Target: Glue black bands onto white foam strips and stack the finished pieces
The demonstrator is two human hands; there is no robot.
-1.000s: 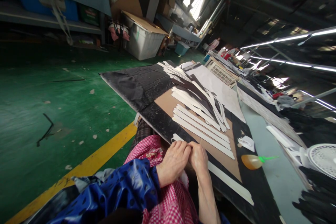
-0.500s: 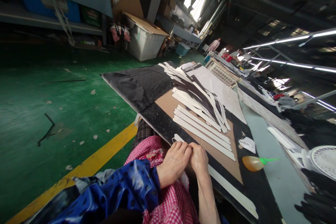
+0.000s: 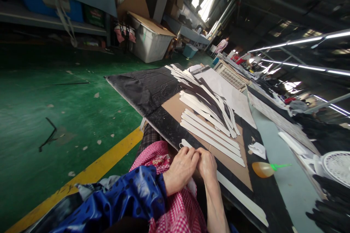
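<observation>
A long white strip (image 3: 242,197) lies along the near edge of the black-covered board, running under both my hands. My left hand (image 3: 182,167), below a blue dotted sleeve, is closed with its fingers curled over the strip near one end. Right against it, my right hand (image 3: 207,164) is also closed on the strip, fingertips bent down. What the fingertips pinch is hidden beneath the hands. Just beyond, several white strips (image 3: 212,136) lie side by side on a brown cardboard sheet (image 3: 247,178). Farther back is a loose heap of white and dark strips (image 3: 202,98).
A squeeze bottle (image 3: 263,169) of amber liquid with a green nozzle lies right of the cardboard, near a crumpled white piece (image 3: 257,150). A white fan (image 3: 337,167) stands at far right. A large grey bin (image 3: 151,42) sits on the green floor. People work in the distance.
My hands and the strips look almost unchanged. In the far background, a person has shifted slightly.
</observation>
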